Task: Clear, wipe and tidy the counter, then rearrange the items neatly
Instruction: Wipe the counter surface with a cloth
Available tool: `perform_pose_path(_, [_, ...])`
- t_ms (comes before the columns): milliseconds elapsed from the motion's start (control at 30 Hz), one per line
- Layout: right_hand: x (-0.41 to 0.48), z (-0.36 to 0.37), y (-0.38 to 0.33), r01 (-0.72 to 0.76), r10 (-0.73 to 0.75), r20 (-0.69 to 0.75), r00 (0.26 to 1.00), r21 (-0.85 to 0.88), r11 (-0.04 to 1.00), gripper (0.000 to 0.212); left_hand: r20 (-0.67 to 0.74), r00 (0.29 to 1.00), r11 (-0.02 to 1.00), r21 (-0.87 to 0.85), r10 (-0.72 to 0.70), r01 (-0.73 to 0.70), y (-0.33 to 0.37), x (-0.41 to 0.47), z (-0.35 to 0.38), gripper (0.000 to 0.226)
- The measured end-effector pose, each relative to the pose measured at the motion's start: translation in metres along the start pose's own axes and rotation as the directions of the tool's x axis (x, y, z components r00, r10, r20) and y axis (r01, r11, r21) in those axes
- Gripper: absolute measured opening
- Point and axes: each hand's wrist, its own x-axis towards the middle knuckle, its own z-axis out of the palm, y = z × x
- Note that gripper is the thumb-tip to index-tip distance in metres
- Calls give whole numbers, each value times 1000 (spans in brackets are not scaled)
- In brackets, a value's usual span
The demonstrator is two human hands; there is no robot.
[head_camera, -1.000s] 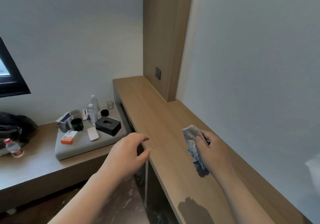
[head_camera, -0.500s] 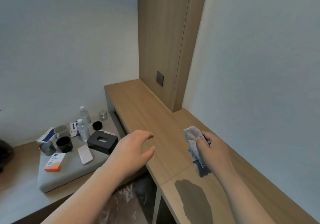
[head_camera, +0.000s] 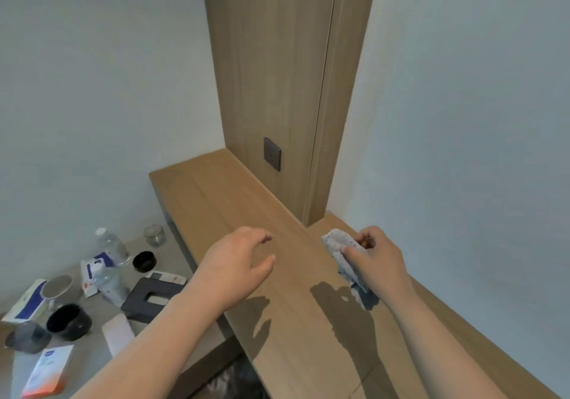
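The right hand (head_camera: 377,264) pinches a pale speckled cloth (head_camera: 339,243) between thumb and curled fingers, over the right part of the wooden counter (head_camera: 216,201) and close to the wall. The cloth is bunched at the top and hangs long. Its long axis runs from the upper end, which pokes out past the fingers towards the wood panel (head_camera: 271,59), down to a lower end that points at the counter top. Whether that lower end touches the wood I cannot tell; its dark shadow lies right under it.

The left hand (head_camera: 237,270) hovers above the counter's front edge, fingers loosely spread and bent, holding nothing.

On the low grey pad (head_camera: 92,358) to the left stand the containers. A black tissue box (head_camera: 154,298) has its slot facing up, with its contents not visible. A black cup (head_camera: 69,321) and a grey cup (head_camera: 57,287) stand mouth up; the black one is too dark inside to judge. A small glass jar (head_camera: 154,235) stands at the back, and two clear plastic bottles (head_camera: 112,249) stand near it. An orange and white box (head_camera: 47,371) lies flat at the front.
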Motion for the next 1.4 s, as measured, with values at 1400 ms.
perform_pose_path(1400, [249, 127, 95, -155, 174, 18, 985, -367, 917, 37, 359, 931, 996, -37, -63, 81, -124, 240, 69, 64])
